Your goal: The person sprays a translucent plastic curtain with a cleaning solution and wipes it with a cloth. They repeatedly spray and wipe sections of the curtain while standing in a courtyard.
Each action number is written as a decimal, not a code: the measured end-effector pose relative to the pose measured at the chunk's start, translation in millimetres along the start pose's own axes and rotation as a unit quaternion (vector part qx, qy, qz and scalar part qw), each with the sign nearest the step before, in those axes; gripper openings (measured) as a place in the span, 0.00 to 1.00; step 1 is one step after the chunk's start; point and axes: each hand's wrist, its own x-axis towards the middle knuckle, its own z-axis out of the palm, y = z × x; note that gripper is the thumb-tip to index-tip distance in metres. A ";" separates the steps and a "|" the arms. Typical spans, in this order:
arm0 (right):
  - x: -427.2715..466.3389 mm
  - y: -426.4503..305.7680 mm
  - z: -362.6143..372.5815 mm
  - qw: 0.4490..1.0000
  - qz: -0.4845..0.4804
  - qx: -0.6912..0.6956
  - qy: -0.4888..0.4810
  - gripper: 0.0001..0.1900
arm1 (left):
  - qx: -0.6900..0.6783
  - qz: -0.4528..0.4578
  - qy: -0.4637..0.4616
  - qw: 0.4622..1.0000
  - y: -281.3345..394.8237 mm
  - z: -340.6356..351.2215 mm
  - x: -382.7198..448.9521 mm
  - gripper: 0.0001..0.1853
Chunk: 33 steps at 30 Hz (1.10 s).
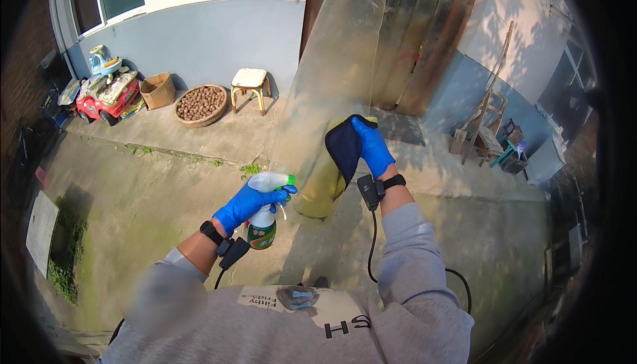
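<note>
Both hands wear blue gloves. My left hand [254, 206] grips a spray bottle [261, 229] by its neck and trigger; the bottle has a white and green spray head and a green label. My right hand [372, 146] holds a dark blue cloth [344, 147] against or just in front of a tall, hazy transparent sheet [326, 80]. A yellow cloth or yellow side of the cloth [321, 190] shows below and beside the dark part, perhaps partly as a reflection. The sheet stands before me, with wooden door boards seen through and behind it. My right fingertips are partly hidden by the cloth.
Along the wall stand a stool [249, 79], a round basket of walnut-like things [226, 108], a paper bag [158, 91] and a red toy car [110, 96]. A low concrete step edge crosses the yard. At right are a wooden chair [490, 140] and a white box-like container [546, 160].
</note>
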 end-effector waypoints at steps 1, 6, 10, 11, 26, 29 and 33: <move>21.5 -21.3 2.6 1.000 -0.025 -0.007 0.009 0.11 | 0.007 0.003 -0.003 1.000 1.4 0.4 -0.9 0.16; 62.8 -57.9 4.8 0.999 -0.036 0.018 -0.023 0.15 | 0.035 0.021 0.007 0.999 1.4 0.6 1.7 0.16; 20.9 4.5 -2.4 0.997 -0.041 0.032 -0.065 0.20 | 0.099 -0.004 0.042 0.994 -8.8 -1.1 14.0 0.17; 8.2 22.9 -2.9 0.997 -0.054 0.025 -0.049 0.19 | 0.099 -0.012 0.046 0.994 -12.9 -2.0 16.8 0.16; -211.0 154.6 -12.8 0.936 0.113 0.280 0.180 0.18 | 0.012 0.016 -0.070 0.997 -52.9 27.9 66.5 0.21; -211.3 141.7 12.5 0.934 0.037 0.326 0.140 0.20 | -0.024 0.035 -0.081 0.996 -57.7 60.4 74.1 0.21; -200.1 136.8 20.2 0.955 -0.061 0.248 0.149 0.14 | 0.001 0.051 -0.092 0.994 -60.2 93.0 76.9 0.23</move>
